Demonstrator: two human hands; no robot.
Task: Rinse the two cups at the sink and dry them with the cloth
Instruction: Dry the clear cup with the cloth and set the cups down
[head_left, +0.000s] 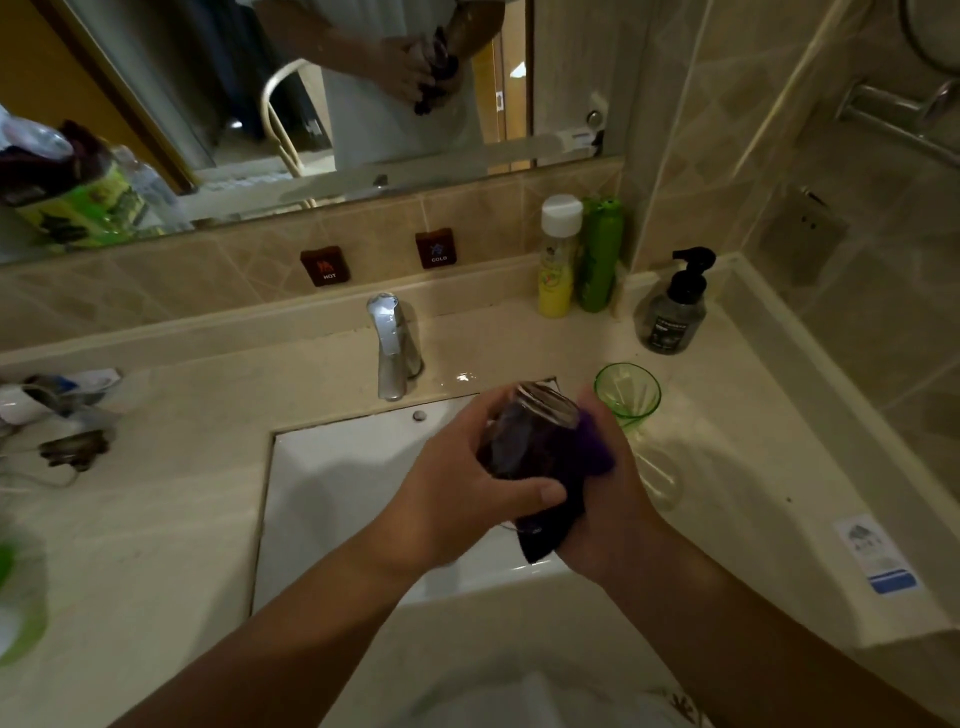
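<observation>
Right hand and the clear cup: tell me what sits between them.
In the head view, the purple cloth lies between the right hand and the clear cup, wrapped round it; the left hand grips the cup.

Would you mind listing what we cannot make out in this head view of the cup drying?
- Clear cup: its base and far side are hidden by the purple cloth and both hands.
- Right hand: fingers hidden behind cloth.
- Green cup: wet or dry cannot be told; its base is partly behind the right hand.
- Items at left edge: blurred and cut off.
- Pump bottle label: too small.
</observation>
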